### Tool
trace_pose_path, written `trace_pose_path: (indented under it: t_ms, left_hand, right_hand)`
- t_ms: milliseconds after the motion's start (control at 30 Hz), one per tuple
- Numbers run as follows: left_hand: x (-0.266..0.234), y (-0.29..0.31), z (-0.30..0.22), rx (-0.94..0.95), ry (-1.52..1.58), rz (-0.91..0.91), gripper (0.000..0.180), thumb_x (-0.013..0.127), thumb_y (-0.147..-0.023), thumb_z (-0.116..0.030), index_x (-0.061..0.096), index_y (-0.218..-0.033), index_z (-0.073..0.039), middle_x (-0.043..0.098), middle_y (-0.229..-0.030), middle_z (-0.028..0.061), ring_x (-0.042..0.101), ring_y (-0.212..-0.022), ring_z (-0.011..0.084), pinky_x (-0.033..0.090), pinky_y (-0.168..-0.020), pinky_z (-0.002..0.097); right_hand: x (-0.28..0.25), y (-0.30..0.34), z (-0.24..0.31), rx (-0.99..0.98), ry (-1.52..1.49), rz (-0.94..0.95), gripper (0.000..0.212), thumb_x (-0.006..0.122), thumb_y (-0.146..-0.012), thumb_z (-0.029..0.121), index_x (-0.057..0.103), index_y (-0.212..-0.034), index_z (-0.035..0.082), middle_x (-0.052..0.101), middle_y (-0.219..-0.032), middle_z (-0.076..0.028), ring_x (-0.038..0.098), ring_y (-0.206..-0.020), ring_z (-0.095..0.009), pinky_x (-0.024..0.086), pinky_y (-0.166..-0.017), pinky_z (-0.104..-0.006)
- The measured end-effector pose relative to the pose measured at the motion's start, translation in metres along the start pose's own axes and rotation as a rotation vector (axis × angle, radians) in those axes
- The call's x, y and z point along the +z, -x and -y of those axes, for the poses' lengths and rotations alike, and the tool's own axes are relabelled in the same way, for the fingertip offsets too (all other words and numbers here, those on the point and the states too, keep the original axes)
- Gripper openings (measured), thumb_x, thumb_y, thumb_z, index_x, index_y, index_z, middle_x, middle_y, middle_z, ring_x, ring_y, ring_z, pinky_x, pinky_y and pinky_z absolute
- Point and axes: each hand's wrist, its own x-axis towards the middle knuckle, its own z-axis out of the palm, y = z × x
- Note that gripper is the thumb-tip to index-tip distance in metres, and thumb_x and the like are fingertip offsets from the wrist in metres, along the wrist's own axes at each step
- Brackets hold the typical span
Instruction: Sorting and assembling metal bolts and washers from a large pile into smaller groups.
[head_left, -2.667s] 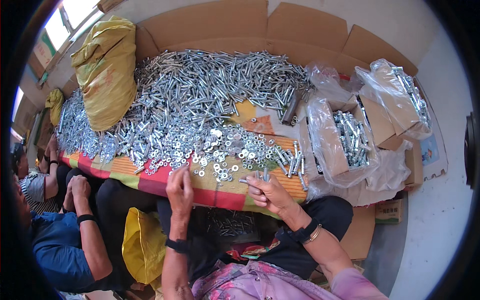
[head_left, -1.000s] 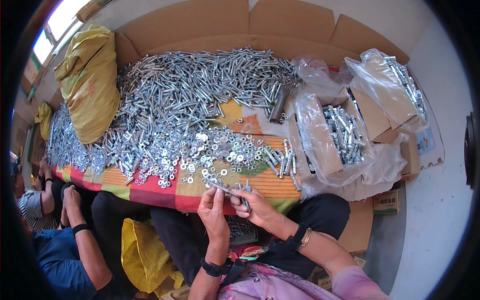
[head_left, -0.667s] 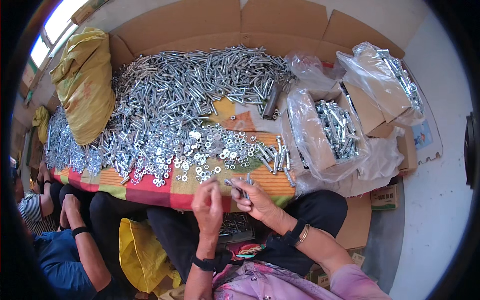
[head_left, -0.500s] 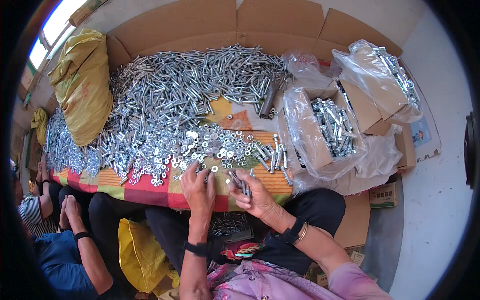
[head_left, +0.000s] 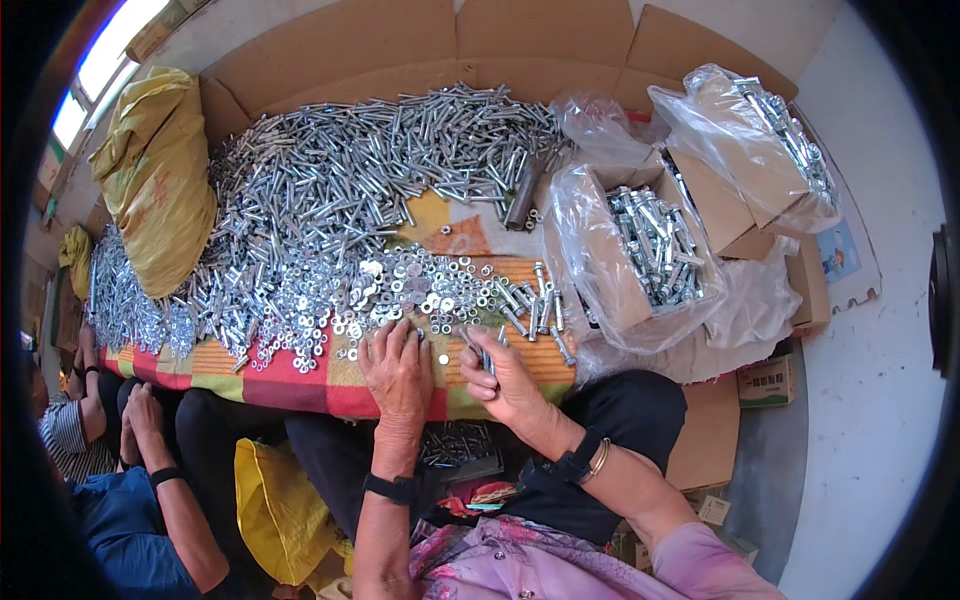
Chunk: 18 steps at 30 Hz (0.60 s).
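My right hand (head_left: 512, 385) is closed around a few silver bolts (head_left: 488, 362), held upright above the striped cloth. My left hand (head_left: 398, 372) lies palm down at the near edge of a spread of washers and nuts (head_left: 400, 285), fingers side by side and slightly bent, fingertips among the washers. Whether anything is under those fingertips is hidden. One pale washer (head_left: 443, 359) lies on the cloth between my two hands. Several bolts fitted with nuts (head_left: 541, 305) rest beyond my right hand. Behind the washers rises a large heap of loose bolts (head_left: 370, 160).
A plastic-lined carton (head_left: 630, 290) of bolts stands at the right, another carton (head_left: 740, 195) behind it. A yellow sack (head_left: 160, 190) sits on the heap at the left; another yellow bag (head_left: 285, 510) hangs below the table edge. A co-worker's hands (head_left: 143, 415) are at the far left.
My left hand has turned flatter, its fingers drawn together over the washers. My right hand still holds the bolts, nearly in place. The whole view has shifted slightly.
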Motion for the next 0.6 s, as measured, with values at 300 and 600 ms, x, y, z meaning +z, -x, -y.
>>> trace_pose_path:
  t_ms: [300, 600]
  left_hand:
    - [-0.007, -0.001, 0.001, -0.188, 0.271, 0.028, 0.004, 0.058, -0.08, -0.006, 0.06, -0.081, -0.003, 0.061, -0.093, 0.0097, 0.056, -0.093, 0.0262, 0.037, -0.088, 0.0404]
    - [-0.033, 0.028, -0.03, -0.501, 0.768, -0.005, 0.009, 0.053, -0.086, -0.001, 0.056, -0.08, 0.004, 0.062, -0.095, 0.0141, 0.058, -0.085, 0.0184, 0.046, -0.074, 0.0301]
  right_hand:
    - [-0.003, -0.004, -0.005, 0.075, 0.181, -0.036, 0.016, 0.058, -0.088, 0.021, 0.058, -0.094, 0.007, 0.05, -0.063, 0.002, 0.035, -0.04, -0.002, 0.026, -0.035, -0.0166]
    - [-0.003, -0.008, -0.02, -0.09, 0.758, 0.058, 0.022, 0.056, -0.089, 0.018, 0.062, -0.104, 0.002, 0.047, -0.062, 0.004, 0.035, -0.043, 0.0, 0.023, -0.036, -0.0166]
